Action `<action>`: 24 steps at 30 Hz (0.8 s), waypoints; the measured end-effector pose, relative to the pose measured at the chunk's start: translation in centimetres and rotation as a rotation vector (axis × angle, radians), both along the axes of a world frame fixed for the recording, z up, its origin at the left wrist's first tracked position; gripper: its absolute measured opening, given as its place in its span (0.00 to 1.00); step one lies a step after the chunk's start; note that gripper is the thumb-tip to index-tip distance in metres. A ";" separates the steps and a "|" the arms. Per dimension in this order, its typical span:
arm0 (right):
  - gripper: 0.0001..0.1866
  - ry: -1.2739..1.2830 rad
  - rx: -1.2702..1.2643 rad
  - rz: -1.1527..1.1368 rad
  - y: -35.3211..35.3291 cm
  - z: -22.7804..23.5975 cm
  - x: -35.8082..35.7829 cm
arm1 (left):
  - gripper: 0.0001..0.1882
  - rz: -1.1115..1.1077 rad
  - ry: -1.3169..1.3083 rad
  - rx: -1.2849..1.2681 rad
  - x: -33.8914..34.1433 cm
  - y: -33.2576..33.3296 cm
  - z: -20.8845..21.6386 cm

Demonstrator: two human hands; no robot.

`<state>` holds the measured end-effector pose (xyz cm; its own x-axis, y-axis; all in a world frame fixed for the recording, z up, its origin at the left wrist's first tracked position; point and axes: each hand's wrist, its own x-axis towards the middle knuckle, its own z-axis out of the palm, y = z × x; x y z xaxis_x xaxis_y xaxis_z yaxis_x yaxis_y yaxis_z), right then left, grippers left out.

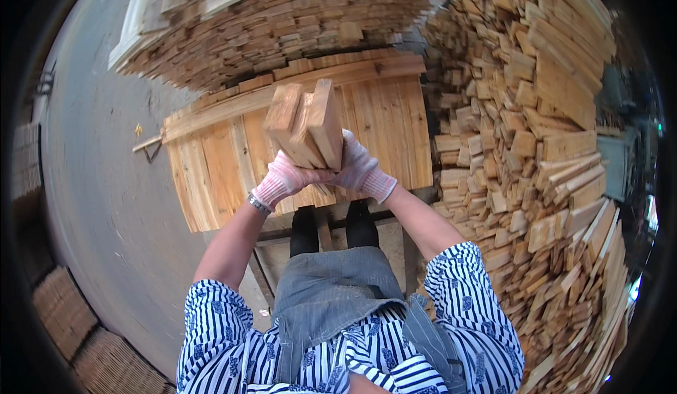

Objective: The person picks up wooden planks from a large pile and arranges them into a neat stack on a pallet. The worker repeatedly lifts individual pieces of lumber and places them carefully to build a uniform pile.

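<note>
Both my hands wear pale pink knit gloves and grip a small bundle of wooden boards [305,126], held upright with the cut ends toward me. My left hand [290,177] wraps the lower left side of the bundle. On its right side, my right hand [360,165] is closed round the boards; some of its fingers are hidden behind the wood. The boards' top ends sit at uneven heights. Beneath the bundle lies a row of planks [218,172], laid side by side on a low bench, with a long strip [367,70] across their far edge.
Beyond the bench rises a large stack of boards [282,48]. A tall heap of loose wood offcuts [515,175] stands close on the right. Grey floor [113,182] runs along the left, with more stacked wood [67,309] at the lower left. A stick [147,144] juts from the bench's left end.
</note>
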<state>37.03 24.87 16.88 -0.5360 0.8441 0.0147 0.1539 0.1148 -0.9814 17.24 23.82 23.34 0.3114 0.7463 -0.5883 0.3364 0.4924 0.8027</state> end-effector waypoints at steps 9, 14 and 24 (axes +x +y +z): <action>0.58 -0.838 -0.181 0.124 4.2 5.0 0.9 | 0.45 0.053 0.744 0.552 -10.1 -7.3 3.3; 0.58 -1.463 -0.155 0.332 0.9 -1.8 0.7 | 0.31 -0.342 0.997 0.411 -14.4 -14.5 -5.4; 0.53 -1.516 0.161 0.289 -5.4 -12.1 6.0 | 0.16 -0.156 1.218 0.597 -20.7 -21.6 -22.3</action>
